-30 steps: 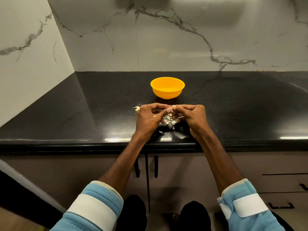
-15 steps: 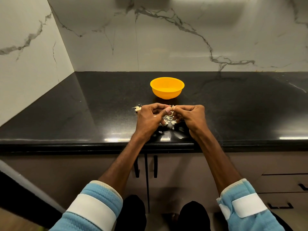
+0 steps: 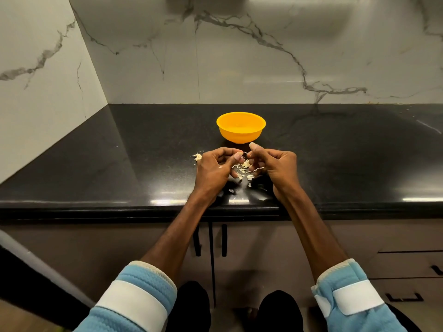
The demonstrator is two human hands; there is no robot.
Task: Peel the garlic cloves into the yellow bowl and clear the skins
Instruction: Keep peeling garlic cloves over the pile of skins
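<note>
The yellow bowl [image 3: 241, 127] stands on the black counter just beyond my hands. My left hand [image 3: 213, 168] and my right hand [image 3: 275, 165] meet fingertip to fingertip just above the counter, pinching a small garlic clove [image 3: 245, 153] that is almost wholly hidden by the fingers. My right thumb sticks up. A loose pile of pale garlic skins [image 3: 242, 170] lies on the counter under and between my hands. One more garlic piece [image 3: 198, 156] lies to the left of my left hand.
The black counter [image 3: 143, 164] runs from the left wall corner far to the right, backed by marble walls. Its front edge is right under my wrists. Cabinet doors with black handles [image 3: 224, 239] are below.
My right thumb has lifted off the clove and now points up. Both hands stay in the same place over the skins.
</note>
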